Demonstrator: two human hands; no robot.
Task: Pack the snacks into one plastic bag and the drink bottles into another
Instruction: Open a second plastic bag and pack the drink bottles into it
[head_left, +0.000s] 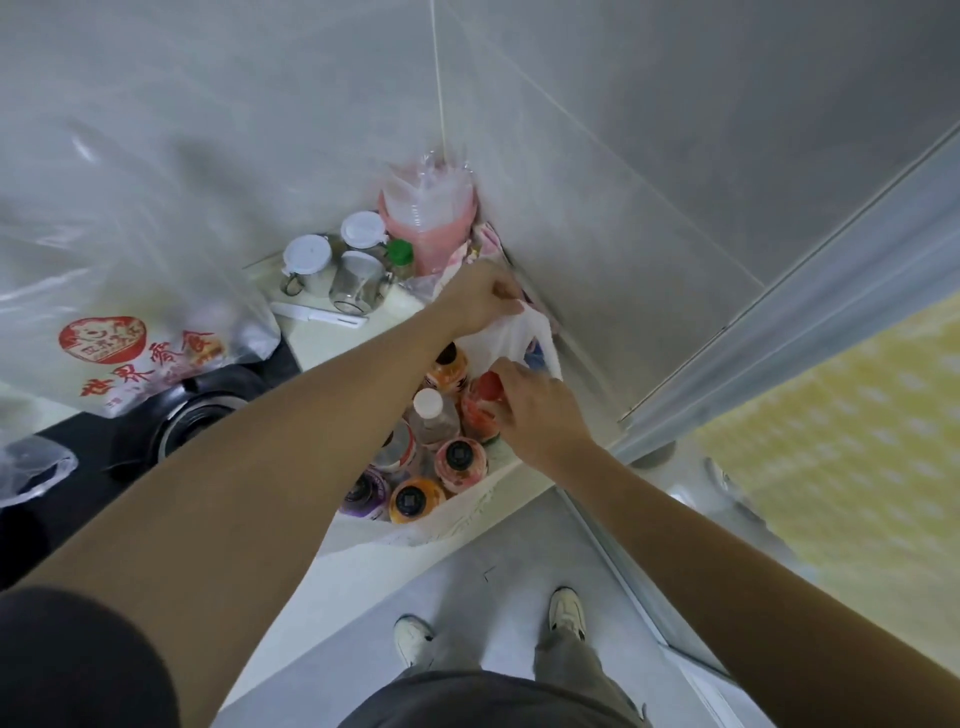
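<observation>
Drink bottles stand clustered upright inside a white plastic bag on the pale counter, near the corner where the tiled walls meet; you see their caps from above, dark round lids on the nearest ones, a white cap in the middle, a red cap at the far side. Your left hand reaches across the bottles and pinches the far edge of the bag between curled fingers and thumb, lifting it; your right hand sits by the red-capped bottle with its fingers curled around the bag's edge just above that cap, though whether it touches the bottle itself you cannot tell from this angle. Behind the bag stand several glass jars with white lids, a green-capped bottle and a pink stack of cups in clear wrap; a white knife lies beside the jars; a clear printed bag hangs at the left above a dark stove burner.
</observation>
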